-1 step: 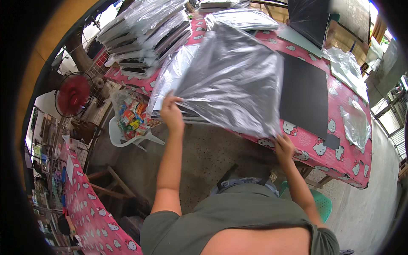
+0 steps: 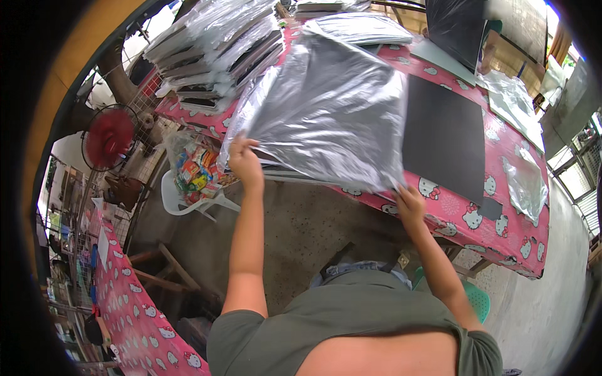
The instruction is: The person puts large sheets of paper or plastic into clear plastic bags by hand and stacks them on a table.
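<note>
The large, dark, four-sided sheet in glossy clear plastic film point(image 2: 332, 113) stretches away from the person between the two hands, which have hold of its near edge. The bare left hand point(image 2: 246, 164) is closed on the film at the near left corner, thumb and fingers pinched together, while the bare right hand point(image 2: 409, 205) pinches the near right corner, where the film gathers to a narrow, creased point. The body of the wrapped sheet thus lies beyond the fingertips, over the table; how much of its weight rests there cannot be told. Its film is thin and wrinkled, with bright streaks fanning out from the corners. Under its near left edge show the straight rims of other flat sheets point(image 2: 285, 173). Just to its right, a smooth matte black rectangular board point(image 2: 445, 135) lies flat on a pink tablecloth printed with white cat faces point(image 2: 448, 217), with a small dark grey square piece point(image 2: 490, 208) at its near corner. Farther right is a crumpled, transparent plastic piece point(image 2: 525, 188). Beyond the left hand rises a tall, uneven stack of plastic-wrapped dark panels point(image 2: 216, 56), its film edges ruffled and shiny.
</note>
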### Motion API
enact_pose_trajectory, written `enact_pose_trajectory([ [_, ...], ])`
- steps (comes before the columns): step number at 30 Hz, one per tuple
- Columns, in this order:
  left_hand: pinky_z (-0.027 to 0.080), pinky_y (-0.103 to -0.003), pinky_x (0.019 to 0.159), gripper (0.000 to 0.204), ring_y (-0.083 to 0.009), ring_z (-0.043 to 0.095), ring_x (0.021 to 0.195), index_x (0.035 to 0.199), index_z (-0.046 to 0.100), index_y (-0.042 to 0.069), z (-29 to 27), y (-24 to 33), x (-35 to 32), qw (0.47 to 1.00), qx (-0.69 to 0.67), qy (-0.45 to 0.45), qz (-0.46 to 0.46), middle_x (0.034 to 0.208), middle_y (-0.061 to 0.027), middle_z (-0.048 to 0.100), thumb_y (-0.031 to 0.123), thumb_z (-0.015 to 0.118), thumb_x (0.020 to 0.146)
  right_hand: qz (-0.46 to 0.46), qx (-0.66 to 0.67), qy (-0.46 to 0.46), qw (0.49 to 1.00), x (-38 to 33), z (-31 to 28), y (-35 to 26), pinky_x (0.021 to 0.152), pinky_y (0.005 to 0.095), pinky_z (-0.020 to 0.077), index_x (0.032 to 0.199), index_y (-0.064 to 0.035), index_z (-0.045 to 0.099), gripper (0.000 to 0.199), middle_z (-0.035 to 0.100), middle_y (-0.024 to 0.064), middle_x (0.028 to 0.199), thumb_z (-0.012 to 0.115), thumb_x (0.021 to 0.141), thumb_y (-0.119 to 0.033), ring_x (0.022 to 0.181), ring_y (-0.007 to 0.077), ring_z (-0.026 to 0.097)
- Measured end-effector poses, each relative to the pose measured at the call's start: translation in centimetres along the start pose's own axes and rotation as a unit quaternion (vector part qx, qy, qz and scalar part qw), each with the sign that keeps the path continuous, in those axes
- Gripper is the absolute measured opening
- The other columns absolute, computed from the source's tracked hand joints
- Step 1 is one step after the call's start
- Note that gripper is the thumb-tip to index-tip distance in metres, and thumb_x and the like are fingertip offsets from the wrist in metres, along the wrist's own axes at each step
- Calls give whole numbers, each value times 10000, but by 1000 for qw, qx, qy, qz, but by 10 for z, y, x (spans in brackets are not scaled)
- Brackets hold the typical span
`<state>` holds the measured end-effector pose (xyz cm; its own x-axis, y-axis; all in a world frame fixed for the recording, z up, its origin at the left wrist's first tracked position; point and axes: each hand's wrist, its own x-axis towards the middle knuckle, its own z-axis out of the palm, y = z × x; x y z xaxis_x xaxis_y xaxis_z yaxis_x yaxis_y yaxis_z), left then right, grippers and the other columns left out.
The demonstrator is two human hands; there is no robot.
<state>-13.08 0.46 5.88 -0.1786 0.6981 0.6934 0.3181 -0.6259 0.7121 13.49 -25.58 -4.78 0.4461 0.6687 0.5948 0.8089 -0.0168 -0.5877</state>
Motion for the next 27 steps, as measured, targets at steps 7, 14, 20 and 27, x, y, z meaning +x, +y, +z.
enact_pose_trajectory([
  [7,417,-338,793,162,-250,535,925,610,633,74,-51,-185,57,977,198,-19,-75,964,-128,574,0,497,656,-79,98,-127,984,94,96,-57,541,378,421,937,-51,616,209,510,163,657,607,740,-120,600,316,534],
  [14,372,-354,851,205,-237,510,962,780,646,127,-7,-88,46,940,300,-27,-163,978,-87,562,63,582,597,-20,29,-204,978,87,103,-40,638,416,447,917,-51,597,211,568,198,738,561,777,-205,708,351,566],
  [20,148,-352,999,384,-213,307,1199,1114,488,16,29,259,-12,836,-318,-437,-98,1282,-135,381,160,505,758,19,-77,-271,959,94,53,-34,667,420,456,1149,-68,475,406,592,189,810,543,781,-225,766,339,583],
  [27,176,-354,988,417,-222,321,1187,1132,464,9,24,347,-52,397,-500,-753,161,1275,-140,382,192,513,760,27,10,-159,987,57,8,-32,603,379,459,1098,-80,530,388,595,146,740,605,752,-238,659,296,582],
])
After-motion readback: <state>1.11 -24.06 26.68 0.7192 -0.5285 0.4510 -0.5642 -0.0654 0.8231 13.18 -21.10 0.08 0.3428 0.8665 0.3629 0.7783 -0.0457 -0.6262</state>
